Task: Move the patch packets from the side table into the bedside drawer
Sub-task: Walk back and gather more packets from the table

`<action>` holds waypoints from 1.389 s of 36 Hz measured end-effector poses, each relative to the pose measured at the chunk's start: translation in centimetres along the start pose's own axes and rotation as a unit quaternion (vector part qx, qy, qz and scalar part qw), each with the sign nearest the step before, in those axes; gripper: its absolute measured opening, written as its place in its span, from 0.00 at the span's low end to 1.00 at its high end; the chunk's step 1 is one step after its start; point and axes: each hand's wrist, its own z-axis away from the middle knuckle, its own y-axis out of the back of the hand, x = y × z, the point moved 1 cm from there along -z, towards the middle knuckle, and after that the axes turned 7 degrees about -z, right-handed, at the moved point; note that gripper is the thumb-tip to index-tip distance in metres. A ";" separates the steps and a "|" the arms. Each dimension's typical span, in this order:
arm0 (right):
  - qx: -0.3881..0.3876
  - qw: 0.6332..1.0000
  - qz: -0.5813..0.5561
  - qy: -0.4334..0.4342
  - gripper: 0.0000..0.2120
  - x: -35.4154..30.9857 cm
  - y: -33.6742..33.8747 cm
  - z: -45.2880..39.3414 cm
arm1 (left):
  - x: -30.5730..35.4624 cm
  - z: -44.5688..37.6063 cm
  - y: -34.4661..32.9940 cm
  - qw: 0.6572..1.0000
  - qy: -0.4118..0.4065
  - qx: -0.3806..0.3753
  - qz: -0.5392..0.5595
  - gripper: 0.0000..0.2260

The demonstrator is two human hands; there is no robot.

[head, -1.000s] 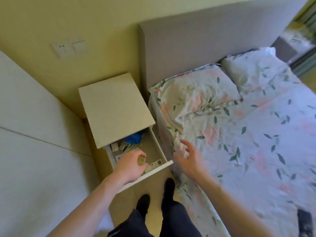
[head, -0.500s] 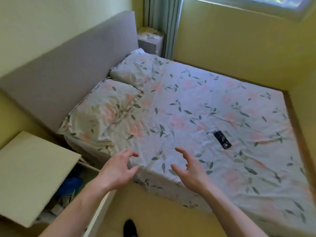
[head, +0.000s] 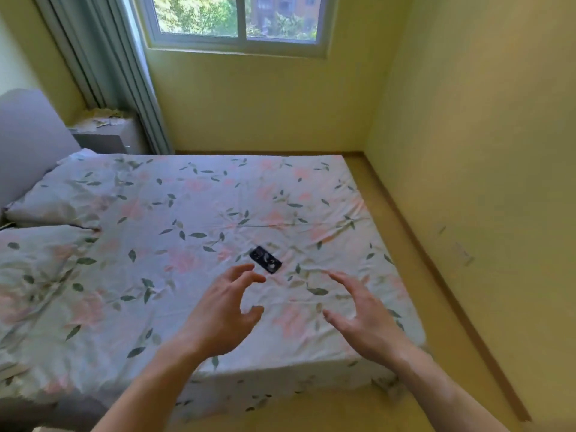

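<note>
Both of my hands hover over the near edge of the bed with nothing in them. My left hand has relaxed, loosely curved fingers. My right hand is spread with straight fingers. Far across the bed, by the curtain at the back left, stands a grey side table with pale papers or packets piled on top; they are too small to make out. The bedside drawer is out of view.
A bed with a floral sheet fills the middle, with two pillows and a grey headboard at the left. A black phone lies on the sheet just beyond my hands. Yellow walls and floor run along the right; a window is behind.
My view has swung right, from the open bedside drawer to the bed and window. My left hand left the drawer and now hovers empty over the bed beside my right hand.
</note>
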 end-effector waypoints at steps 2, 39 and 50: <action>0.020 1.000 -0.006 -0.003 0.30 1.8 3.7 0.3 | 3.1 -1.8 -0.6 1.000 -0.028 0.003 -0.012 0.22; 0.125 0.992 -0.015 -0.016 0.30 39.5 59.6 -19.7 | 54.0 -51.0 -18.6 0.989 -0.133 0.056 -0.041 0.24; 0.020 0.996 -0.019 0.090 0.30 42.3 67.9 -34.6 | 58.3 -57.5 -19.3 0.994 0.017 0.095 -0.054 0.23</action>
